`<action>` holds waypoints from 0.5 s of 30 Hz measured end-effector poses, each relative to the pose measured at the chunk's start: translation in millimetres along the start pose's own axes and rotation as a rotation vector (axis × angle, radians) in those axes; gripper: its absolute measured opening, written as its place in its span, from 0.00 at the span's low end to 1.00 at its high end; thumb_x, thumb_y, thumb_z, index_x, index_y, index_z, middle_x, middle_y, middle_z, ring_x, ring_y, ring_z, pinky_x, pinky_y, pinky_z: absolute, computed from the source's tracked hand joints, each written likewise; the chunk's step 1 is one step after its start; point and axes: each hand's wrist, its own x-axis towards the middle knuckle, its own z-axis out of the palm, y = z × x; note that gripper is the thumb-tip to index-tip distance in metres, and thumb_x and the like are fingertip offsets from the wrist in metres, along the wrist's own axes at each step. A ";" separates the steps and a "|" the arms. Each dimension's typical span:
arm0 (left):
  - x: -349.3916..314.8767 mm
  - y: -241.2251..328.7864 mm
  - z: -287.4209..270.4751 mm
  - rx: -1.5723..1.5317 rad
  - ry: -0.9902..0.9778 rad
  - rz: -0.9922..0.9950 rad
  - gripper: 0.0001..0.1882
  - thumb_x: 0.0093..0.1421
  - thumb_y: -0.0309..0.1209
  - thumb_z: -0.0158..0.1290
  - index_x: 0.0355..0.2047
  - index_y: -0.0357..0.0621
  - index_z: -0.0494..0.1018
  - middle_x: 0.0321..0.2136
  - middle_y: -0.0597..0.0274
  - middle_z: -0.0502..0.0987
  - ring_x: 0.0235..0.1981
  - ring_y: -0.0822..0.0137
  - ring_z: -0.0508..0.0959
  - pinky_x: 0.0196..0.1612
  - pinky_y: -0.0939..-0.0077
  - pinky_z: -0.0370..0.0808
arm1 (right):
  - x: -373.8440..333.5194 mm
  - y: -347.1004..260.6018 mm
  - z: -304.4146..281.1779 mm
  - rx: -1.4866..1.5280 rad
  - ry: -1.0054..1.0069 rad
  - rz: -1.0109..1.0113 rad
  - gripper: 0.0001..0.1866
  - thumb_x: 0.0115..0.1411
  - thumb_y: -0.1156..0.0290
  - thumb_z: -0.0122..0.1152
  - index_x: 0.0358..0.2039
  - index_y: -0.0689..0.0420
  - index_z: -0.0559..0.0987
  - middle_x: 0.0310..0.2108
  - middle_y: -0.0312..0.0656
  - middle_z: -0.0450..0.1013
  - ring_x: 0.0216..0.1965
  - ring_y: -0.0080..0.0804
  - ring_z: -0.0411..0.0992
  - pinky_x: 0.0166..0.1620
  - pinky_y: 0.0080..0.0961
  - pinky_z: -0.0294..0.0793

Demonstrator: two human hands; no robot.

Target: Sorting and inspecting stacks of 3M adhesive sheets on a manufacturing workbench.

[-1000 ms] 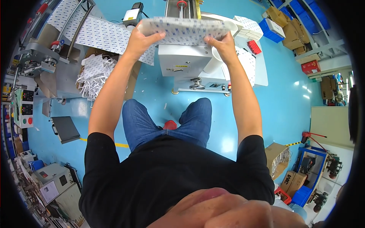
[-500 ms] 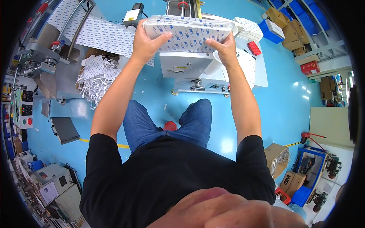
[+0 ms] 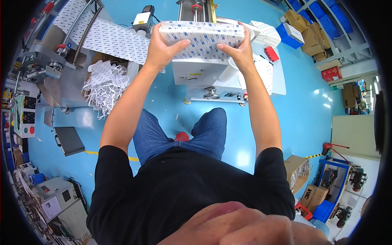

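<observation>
Between my two hands is a thick stack of white sheets (image 3: 202, 41) printed with small blue marks. My left hand (image 3: 163, 47) grips its left end, thumb across the face turned toward me. At the opposite end my right hand (image 3: 240, 48) clasps it the same way, its thumb also on the near face. Fingers behind the stack are mostly hidden. The stack is held up over the near part of a white machine (image 3: 198, 72) and covers some of it. A white roll (image 3: 229, 72) stands at the machine's right, below my right hand.
Printed web (image 3: 114, 38) runs from a roller machine (image 3: 49, 65) at left. Below it, a carton overflows with white paper strips (image 3: 107, 87). More printed stacks (image 3: 265, 32), a red block (image 3: 271, 53) and a blue bin (image 3: 290, 34) lie to the right. Shelving (image 3: 347, 45) borders the far right.
The stack has tilted, showing more of its layered top edge, and its sheets look more evenly aligned. Both hands have shifted slightly with it and keep their hold.
</observation>
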 end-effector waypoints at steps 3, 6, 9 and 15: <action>4.7 19.7 -4.3 0.309 0.037 0.232 0.43 0.45 0.34 0.65 0.57 0.37 0.53 0.40 0.55 0.71 0.39 0.66 0.74 0.41 0.74 0.73 | 4.6 -19.7 -10.9 -0.641 0.051 -0.308 0.54 0.39 0.62 0.74 0.62 0.53 0.50 0.52 0.51 0.61 0.54 0.42 0.62 0.54 0.34 0.64; 14.7 37.5 -16.3 0.650 -0.033 0.459 0.36 0.46 0.35 0.63 0.55 0.43 0.61 0.40 0.57 0.72 0.39 0.64 0.74 0.40 0.73 0.73 | 10.1 -41.2 -10.5 -0.942 -0.124 -0.390 0.45 0.43 0.60 0.71 0.61 0.47 0.58 0.55 0.50 0.60 0.56 0.48 0.59 0.56 0.38 0.61; 12.4 37.7 -19.5 0.777 -0.139 0.473 0.26 0.48 0.35 0.62 0.49 0.47 0.71 0.39 0.57 0.72 0.38 0.61 0.74 0.40 0.73 0.72 | 2.3 -41.3 -16.9 -1.184 -0.182 -0.428 0.41 0.45 0.58 0.68 0.59 0.47 0.61 0.56 0.50 0.59 0.57 0.50 0.58 0.56 0.41 0.60; 14.6 36.1 -17.3 0.822 -0.117 0.532 0.23 0.48 0.35 0.61 0.46 0.47 0.73 0.36 0.58 0.72 0.35 0.62 0.74 0.37 0.73 0.72 | 4.6 -41.6 -15.5 -1.211 -0.179 -0.547 0.35 0.50 0.58 0.64 0.58 0.48 0.63 0.55 0.49 0.61 0.55 0.50 0.59 0.56 0.41 0.59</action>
